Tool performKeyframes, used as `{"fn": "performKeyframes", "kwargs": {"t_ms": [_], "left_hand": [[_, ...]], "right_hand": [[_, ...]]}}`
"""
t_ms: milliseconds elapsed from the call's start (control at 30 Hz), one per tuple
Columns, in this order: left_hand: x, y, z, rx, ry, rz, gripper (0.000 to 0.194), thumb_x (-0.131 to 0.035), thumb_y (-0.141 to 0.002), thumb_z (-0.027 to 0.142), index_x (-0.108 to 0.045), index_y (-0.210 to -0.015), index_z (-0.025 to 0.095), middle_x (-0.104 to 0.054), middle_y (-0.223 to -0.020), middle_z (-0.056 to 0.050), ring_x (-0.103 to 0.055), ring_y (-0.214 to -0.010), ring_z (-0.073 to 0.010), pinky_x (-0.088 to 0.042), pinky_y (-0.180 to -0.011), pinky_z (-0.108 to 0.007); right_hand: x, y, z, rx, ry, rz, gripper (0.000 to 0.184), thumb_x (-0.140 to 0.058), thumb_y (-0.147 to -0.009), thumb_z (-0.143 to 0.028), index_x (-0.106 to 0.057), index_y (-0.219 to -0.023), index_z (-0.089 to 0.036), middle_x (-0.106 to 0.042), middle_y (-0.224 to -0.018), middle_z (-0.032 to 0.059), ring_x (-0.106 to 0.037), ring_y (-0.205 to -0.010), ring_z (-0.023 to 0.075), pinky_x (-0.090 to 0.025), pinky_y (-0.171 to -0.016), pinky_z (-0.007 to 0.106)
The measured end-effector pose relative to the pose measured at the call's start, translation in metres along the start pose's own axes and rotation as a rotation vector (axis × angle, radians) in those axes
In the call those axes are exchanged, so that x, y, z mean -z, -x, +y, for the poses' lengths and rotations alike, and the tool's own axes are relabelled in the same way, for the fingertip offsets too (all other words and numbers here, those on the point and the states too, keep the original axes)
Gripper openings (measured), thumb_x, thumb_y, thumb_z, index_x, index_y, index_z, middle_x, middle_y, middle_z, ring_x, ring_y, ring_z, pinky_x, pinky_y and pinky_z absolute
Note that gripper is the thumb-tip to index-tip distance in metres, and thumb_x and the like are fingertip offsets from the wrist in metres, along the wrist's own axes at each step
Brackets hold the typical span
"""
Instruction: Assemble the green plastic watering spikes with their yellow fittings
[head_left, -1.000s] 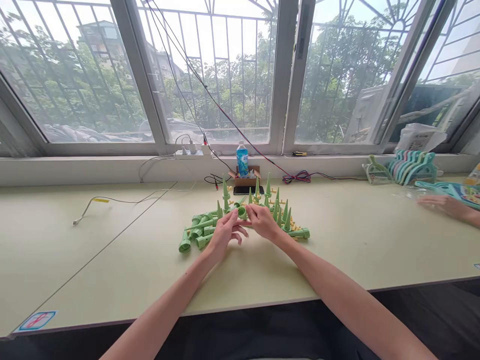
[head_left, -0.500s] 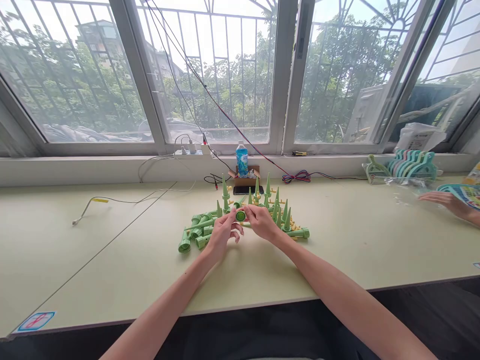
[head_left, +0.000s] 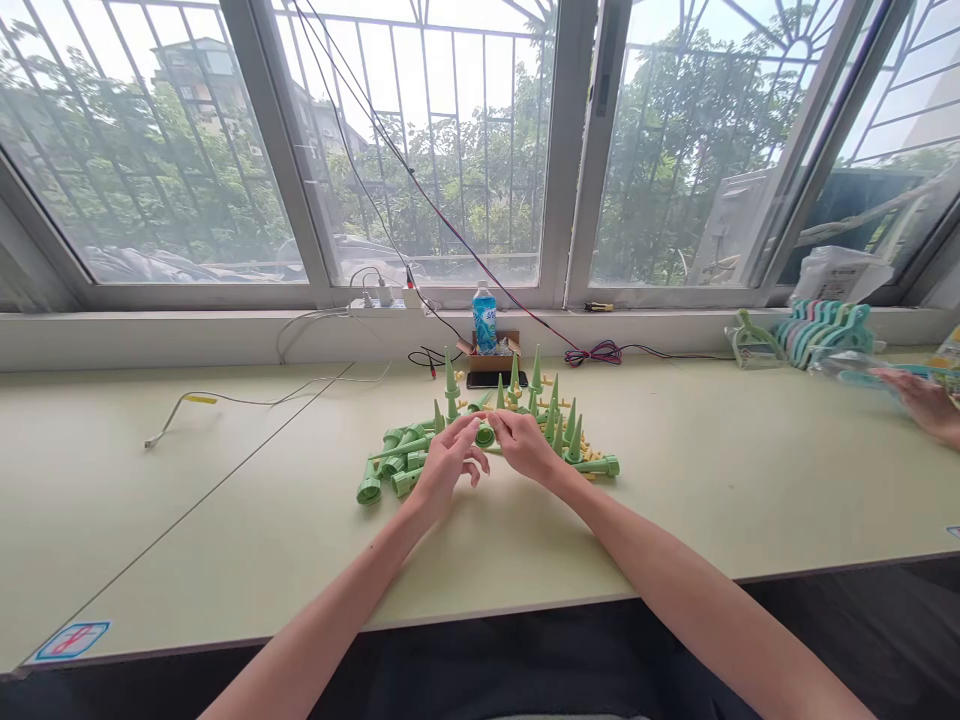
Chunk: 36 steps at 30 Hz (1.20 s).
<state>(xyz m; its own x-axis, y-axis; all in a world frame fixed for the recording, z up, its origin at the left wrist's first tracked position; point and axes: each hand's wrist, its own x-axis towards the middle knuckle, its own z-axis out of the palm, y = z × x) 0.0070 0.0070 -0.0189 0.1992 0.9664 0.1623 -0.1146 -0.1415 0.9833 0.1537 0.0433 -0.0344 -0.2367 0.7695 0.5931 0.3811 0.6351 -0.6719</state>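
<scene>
A heap of green cone-shaped plastic spikes (head_left: 559,425) covers the middle of the pale table (head_left: 225,510), some upright, some lying flat, with small yellow pieces (head_left: 586,447) among them. My left hand (head_left: 444,465) and my right hand (head_left: 525,445) meet over the heap. Together they pinch one green spike (head_left: 484,435), its round open end facing me. Several fingers of the left hand hang loose below it.
A blue-labelled bottle (head_left: 484,318), a small cardboard box (head_left: 504,352) and a dark phone (head_left: 487,380) stand behind the heap. Cables run along the sill and table. At far right, another person's hand (head_left: 926,405) holds a packet near stacked teal hangers (head_left: 821,330).
The green spike between my fingers has turned slightly while both hands stayed in place. The other person's hand at far right has drawn back toward the edge, lifting a packet.
</scene>
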Motion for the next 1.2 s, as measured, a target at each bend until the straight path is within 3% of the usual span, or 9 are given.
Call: {"fn": "performKeyframes", "kwargs": {"t_ms": [200, 433, 567, 800, 1200], "left_hand": [[-0.0013, 0.0008, 0.0021, -0.024, -0.018, -0.005, 0.044, -0.06, -0.083, 0.044, -0.055, -0.118, 0.018, -0.058, -0.076, -0.002, -0.058, -0.047, -0.0121, -0.04, -0.035, -0.021], [-0.0022, 0.0003, 0.0021, -0.02, -0.011, 0.022, 0.05, -0.062, -0.082, 0.041, -0.044, -0.125, 0.023, -0.058, -0.091, -0.004, -0.061, -0.046, -0.0125, -0.042, -0.035, -0.022], [-0.0019, -0.0003, 0.0015, -0.008, -0.007, 0.026, 0.055, -0.063, -0.081, 0.04, -0.039, -0.128, 0.024, -0.056, -0.11, -0.011, -0.062, -0.046, -0.0117, -0.042, -0.034, -0.022], [-0.0005, -0.0007, 0.0, 0.009, -0.027, 0.025, 0.061, -0.062, -0.083, 0.04, -0.036, -0.133, 0.02, -0.038, -0.14, -0.024, -0.063, -0.049, -0.0101, -0.043, -0.037, -0.025], [-0.0016, 0.0003, 0.0009, 0.004, -0.032, 0.052, 0.064, -0.068, -0.079, 0.036, -0.04, -0.134, 0.019, -0.046, -0.135, -0.02, -0.062, -0.049, -0.0083, -0.045, -0.037, -0.023]], "right_hand": [[-0.0003, -0.0002, 0.0013, 0.002, 0.014, 0.002, 0.044, -0.032, -0.096, -0.046, -0.033, -0.061, -0.02, -0.033, -0.053, -0.0046, -0.028, -0.049, 0.0093, -0.022, -0.049, 0.025], [-0.0001, -0.0001, -0.0002, -0.003, 0.022, -0.007, 0.042, -0.032, -0.096, -0.043, -0.031, -0.061, -0.02, -0.031, -0.053, -0.0049, -0.026, -0.05, 0.0093, -0.022, -0.049, 0.025], [0.0005, 0.0, -0.0012, -0.002, 0.014, -0.006, 0.041, -0.033, -0.096, -0.042, -0.031, -0.061, -0.02, -0.031, -0.053, -0.0051, -0.026, -0.05, 0.0093, -0.022, -0.049, 0.025], [0.0, 0.0003, 0.0004, -0.005, 0.007, -0.01, 0.04, -0.034, -0.096, -0.04, -0.031, -0.061, -0.02, -0.031, -0.053, -0.0051, -0.025, -0.05, 0.0095, -0.022, -0.049, 0.025], [-0.0002, 0.0011, -0.0014, -0.005, 0.062, -0.035, 0.039, -0.033, -0.096, -0.038, -0.03, -0.061, -0.019, -0.033, -0.052, -0.005, -0.027, -0.05, 0.0091, -0.022, -0.05, 0.025]]}}
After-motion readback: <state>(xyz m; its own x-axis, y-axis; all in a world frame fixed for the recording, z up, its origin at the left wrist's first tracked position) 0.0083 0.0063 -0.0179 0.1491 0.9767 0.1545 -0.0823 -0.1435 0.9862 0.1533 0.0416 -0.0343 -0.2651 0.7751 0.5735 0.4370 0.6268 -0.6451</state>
